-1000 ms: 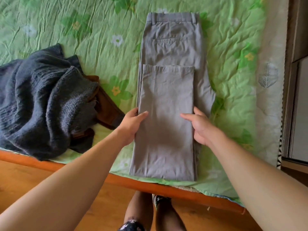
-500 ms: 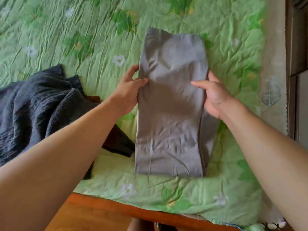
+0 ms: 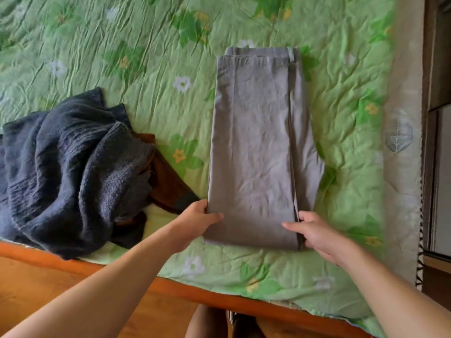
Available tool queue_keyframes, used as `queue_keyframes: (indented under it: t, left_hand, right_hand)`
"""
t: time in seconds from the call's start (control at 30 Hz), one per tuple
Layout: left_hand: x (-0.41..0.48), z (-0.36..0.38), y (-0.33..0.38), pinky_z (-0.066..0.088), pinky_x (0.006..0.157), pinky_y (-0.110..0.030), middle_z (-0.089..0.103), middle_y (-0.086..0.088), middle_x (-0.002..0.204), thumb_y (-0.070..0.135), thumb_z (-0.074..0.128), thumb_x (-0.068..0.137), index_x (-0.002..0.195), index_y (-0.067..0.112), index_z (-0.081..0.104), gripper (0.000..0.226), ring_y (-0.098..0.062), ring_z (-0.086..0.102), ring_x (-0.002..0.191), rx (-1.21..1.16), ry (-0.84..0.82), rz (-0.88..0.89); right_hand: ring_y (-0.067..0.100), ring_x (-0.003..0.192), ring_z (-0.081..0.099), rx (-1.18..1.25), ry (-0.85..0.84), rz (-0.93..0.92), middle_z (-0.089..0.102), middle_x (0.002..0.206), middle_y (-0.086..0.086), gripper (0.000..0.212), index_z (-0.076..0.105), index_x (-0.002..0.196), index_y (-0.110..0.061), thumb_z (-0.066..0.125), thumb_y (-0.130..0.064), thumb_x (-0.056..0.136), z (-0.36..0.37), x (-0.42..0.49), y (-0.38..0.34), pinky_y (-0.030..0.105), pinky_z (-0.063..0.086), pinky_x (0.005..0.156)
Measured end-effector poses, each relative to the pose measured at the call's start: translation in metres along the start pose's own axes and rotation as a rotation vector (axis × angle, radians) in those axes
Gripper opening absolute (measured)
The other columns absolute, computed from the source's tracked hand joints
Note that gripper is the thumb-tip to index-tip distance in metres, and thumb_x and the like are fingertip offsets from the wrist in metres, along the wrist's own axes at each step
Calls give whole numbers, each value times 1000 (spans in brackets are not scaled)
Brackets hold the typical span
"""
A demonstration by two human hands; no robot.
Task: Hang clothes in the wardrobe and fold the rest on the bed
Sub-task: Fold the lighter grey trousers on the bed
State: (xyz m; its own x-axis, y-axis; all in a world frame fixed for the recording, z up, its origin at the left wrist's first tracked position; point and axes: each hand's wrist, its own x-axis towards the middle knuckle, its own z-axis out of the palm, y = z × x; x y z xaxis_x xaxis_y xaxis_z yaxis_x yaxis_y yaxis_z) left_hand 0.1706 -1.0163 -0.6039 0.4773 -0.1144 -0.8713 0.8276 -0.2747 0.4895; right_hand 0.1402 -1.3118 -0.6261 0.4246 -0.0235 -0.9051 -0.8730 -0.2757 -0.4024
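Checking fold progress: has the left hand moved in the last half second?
Yes. The left hand has drawn back toward the bed's wooden edge, from the grey trousers' far half to their near end.

A bed (image 3: 219, 300) with an orange-brown wooden rail fills most of the view. It is covered by a crinkled light-green quilt (image 3: 146, 69) printed with darker green leaves and small white and yellow flowers. Along its right side lies a pale bedspread (image 3: 402, 167) with a grey leaf print and a dark fringe (image 3: 420, 240). The floor (image 3: 36, 289) is warm wood. Dark wooden furniture (image 3: 439, 57) with a pale panel (image 3: 443, 179) stands at the right. The light is soft and even.
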Motion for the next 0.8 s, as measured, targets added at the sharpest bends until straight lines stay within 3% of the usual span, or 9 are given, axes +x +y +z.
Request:
queue_keyframes:
  t: [0.2, 0.27, 0.33, 0.43, 0.5, 0.53, 0.63, 0.73, 0.8]
  left_hand:
    - [-8, 13, -17, 57, 89, -42, 73, 1, 103, 24, 58, 101, 102, 24, 66, 8, -20, 70, 95, 147, 134, 31]
    - [-13, 14, -25, 56, 92, -45, 74, 1, 103, 29, 59, 100, 102, 24, 68, 10, -21, 70, 96, 129, 128, 36]
    - [-17, 15, -37, 56, 94, -48, 75, 1, 103, 30, 61, 99, 103, 23, 69, 11, -21, 70, 98, 134, 136, 40]
    - [-19, 20, -53, 56, 93, -51, 73, -3, 103, 34, 64, 96, 106, 18, 68, 19, -24, 69, 97, 182, 178, 15]
    - [-23, 25, -56, 56, 92, -50, 71, -3, 104, 34, 64, 97, 109, 15, 67, 23, -24, 68, 96, 198, 193, -3]
    - [-25, 26, -56, 56, 91, -48, 71, -3, 104, 34, 63, 97, 110, 15, 66, 24, -24, 67, 96, 200, 196, -9]
    - [-30, 27, -61, 57, 92, -47, 71, -5, 107, 36, 60, 99, 112, 13, 66, 27, -25, 68, 98, 184, 159, -80]
    - [-37, 30, -64, 58, 90, -49, 71, -7, 109, 38, 59, 100, 109, 14, 65, 26, -25, 68, 97, 176, 149, -119]
    - [-39, 33, -60, 59, 82, -45, 68, -4, 106, 39, 58, 98, 111, 16, 58, 26, -22, 67, 90, 316, 264, -38]
  right_hand:
    - [26, 85, 68, -59, 155, -188, 74, 96, 23, 14, 68, 94, 0, 72, -13, 90, 12, -7, 19, 38, 51, 75]
    - [22, 79, 62, -67, 168, -233, 70, 98, 30, 29, 66, 94, 2, 74, -24, 85, 17, -14, 26, 35, 43, 70]
    - [27, 81, 67, -71, 177, -215, 67, 100, 33, 52, 64, 95, 2, 72, -43, 72, 20, -14, 39, 40, 47, 69]
    - [31, 103, 69, -82, 141, -183, 70, 113, 23, 51, 64, 110, -1, 72, -41, 78, 21, -14, 55, 48, 52, 91]
    - [21, 117, 60, -78, 121, -137, 66, 127, 5, 51, 56, 121, 4, 71, -32, 89, 25, -33, 43, 44, 45, 107]
    - [17, 117, 56, -69, 123, -113, 61, 124, -1, 39, 55, 116, 4, 69, -24, 94, 26, -38, 41, 39, 41, 107]
    - [18, 102, 63, -81, 98, -83, 69, 114, -1, 4, 66, 97, -8, 68, -10, 94, 24, -43, 45, 33, 46, 93]
    - [26, 95, 69, -113, 97, -58, 74, 97, 5, 3, 69, 90, -12, 71, -9, 90, 29, -49, 47, 35, 51, 86]
    - [24, 86, 66, -134, 206, -95, 71, 96, 7, 11, 63, 101, -9, 67, -7, 91, 33, -50, 44, 31, 46, 72]
